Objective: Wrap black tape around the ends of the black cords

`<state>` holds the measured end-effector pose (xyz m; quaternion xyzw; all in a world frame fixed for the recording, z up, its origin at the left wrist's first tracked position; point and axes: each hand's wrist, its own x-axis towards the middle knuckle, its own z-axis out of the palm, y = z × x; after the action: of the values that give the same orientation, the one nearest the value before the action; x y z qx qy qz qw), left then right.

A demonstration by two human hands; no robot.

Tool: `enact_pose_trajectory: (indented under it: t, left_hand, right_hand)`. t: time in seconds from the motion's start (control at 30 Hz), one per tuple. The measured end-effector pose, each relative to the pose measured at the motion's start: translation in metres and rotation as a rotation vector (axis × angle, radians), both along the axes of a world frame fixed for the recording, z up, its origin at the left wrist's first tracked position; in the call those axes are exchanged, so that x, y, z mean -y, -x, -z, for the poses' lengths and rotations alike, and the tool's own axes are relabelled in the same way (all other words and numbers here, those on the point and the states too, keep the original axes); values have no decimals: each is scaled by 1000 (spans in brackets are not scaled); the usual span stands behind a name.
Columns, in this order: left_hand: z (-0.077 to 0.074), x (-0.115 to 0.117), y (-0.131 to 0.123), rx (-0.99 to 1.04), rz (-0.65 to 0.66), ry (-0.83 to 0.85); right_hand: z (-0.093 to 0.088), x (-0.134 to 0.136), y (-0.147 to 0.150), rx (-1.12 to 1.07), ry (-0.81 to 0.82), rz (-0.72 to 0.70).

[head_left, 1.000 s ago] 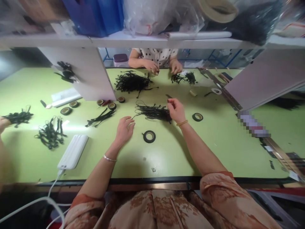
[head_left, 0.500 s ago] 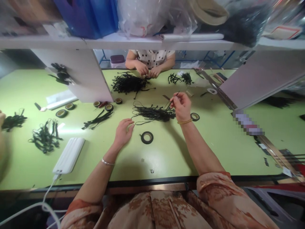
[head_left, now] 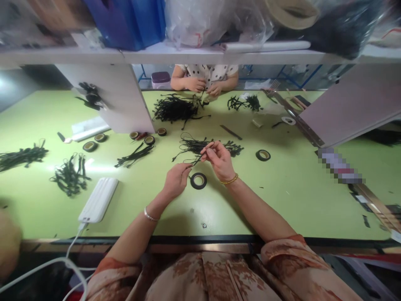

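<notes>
A thin black cord (head_left: 196, 161) runs between my two hands above the green table. My right hand (head_left: 219, 159) pinches one end of it, and the fingers of my left hand (head_left: 177, 179) are closed on the other end. Behind my hands lies a loose bundle of similar black cords (head_left: 232, 148), partly covered by my right hand. A roll of black tape (head_left: 198, 181) lies flat just below the cord, close to my left fingertips. To the right, a second black tape roll (head_left: 263, 155) rests apart from my hands.
More black cords (head_left: 71, 175), several tape rolls and a white power bank (head_left: 98, 200) with a cable are on the left. Across the table (head_left: 282, 200) a co-worker's hands (head_left: 205, 86) work beside a cord pile (head_left: 175, 109). A loaded shelf (head_left: 188, 57) spans overhead.
My right hand has drawn back from the bundle toward the left with a cord. My left hand has closed on its other end. The view has shifted slightly.
</notes>
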<state>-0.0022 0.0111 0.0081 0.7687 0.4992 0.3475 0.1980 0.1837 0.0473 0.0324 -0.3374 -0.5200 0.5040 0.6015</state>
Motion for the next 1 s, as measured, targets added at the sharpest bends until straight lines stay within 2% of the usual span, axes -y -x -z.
enact_pose_trajectory:
  t: [0.07,0.13,0.2,0.23,0.27,0.33,0.4,0.47,0.6,0.77,0.83,0.93,0.97,1.0]
  left_hand:
    - [-1,-2,3,-68,-24,34]
    - [-3,-3,6,-129,-55,62]
    - [-5,-4,9,-180,-57,75]
    - [-5,-4,9,-200,-44,74]
    - [-5,-4,9,-214,-25,71]
    - [-5,-3,7,-224,7,61]
    - [-5,-2,6,-217,16,56]
    - [-6,-1,5,-201,15,71]
    - [-9,0,4,-199,10,157]
    - [-12,-1,6,-238,47,290]
    - [-11,-5,10,-95,-7,381]
    - [-6,-13,16,293,-122,548]
    - [-4,-16,18,435,-156,594]
    - [-2,-19,19,566,-184,631]
  right_hand:
    - [2,-1,-7,174,-8,77]
    - [0,-1,-15,437,-92,297]
    - [-4,3,-20,701,-299,491]
    - [-6,6,-20,827,-427,503]
    - [-8,9,-18,949,-550,446]
    - [-8,14,-11,1181,-704,221]
    - [-4,17,-3,1375,-706,39]
    - [2,17,1,1503,-623,-60]
    - [12,12,-3,1573,-487,-93]
    - [18,7,-13,1547,-472,-67]
    - [18,7,-17,1461,-489,36]
    - [14,12,-23,1248,-495,286]
    - [12,15,-23,1192,-484,305]
    - [10,19,-23,1162,-468,260]
